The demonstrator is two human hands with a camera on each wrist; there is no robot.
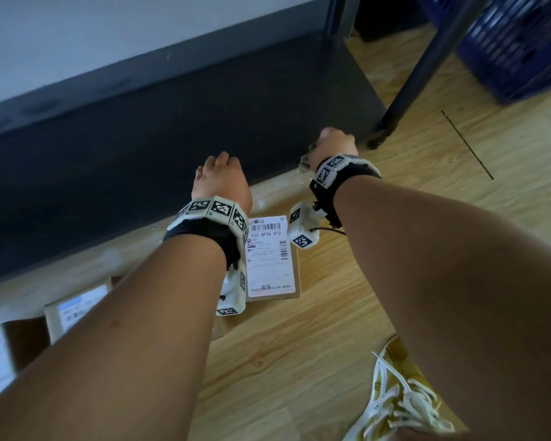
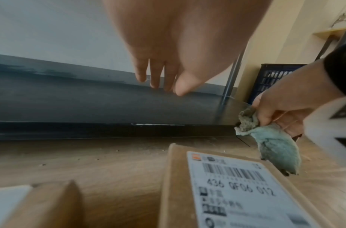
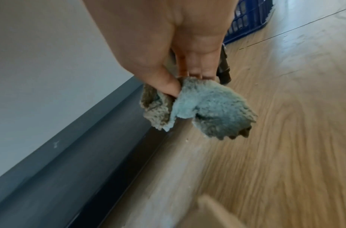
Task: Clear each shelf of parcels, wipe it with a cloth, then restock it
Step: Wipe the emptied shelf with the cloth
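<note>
Fingers of right hand [image 3: 189, 50] are pinching the bunched cloth [image 3: 199, 108]; left hand [image 2: 168, 61] is hanging relaxed, holding nothing. Bare shelf [image 1: 172, 128] is lying just ahead of both, long axis running left-right; right hand is nearer its right end. Parcels [image 1: 272, 259] are sitting on the floor behind the fingers.

Grubby blue cloth [image 3: 205, 108] bunched in right hand [image 3: 168, 46] above wooden floor [image 3: 285, 138]

This looks like a parcel storeroom. Cardboard parcels [image 1: 272, 259] with barcoded shipping labels lie on the wood-look floor [image 1: 458, 138] beside a low dark metal shelf [image 1: 172, 128]. A blue plastic crate [image 1: 519, 43] stands nearby.
</note>
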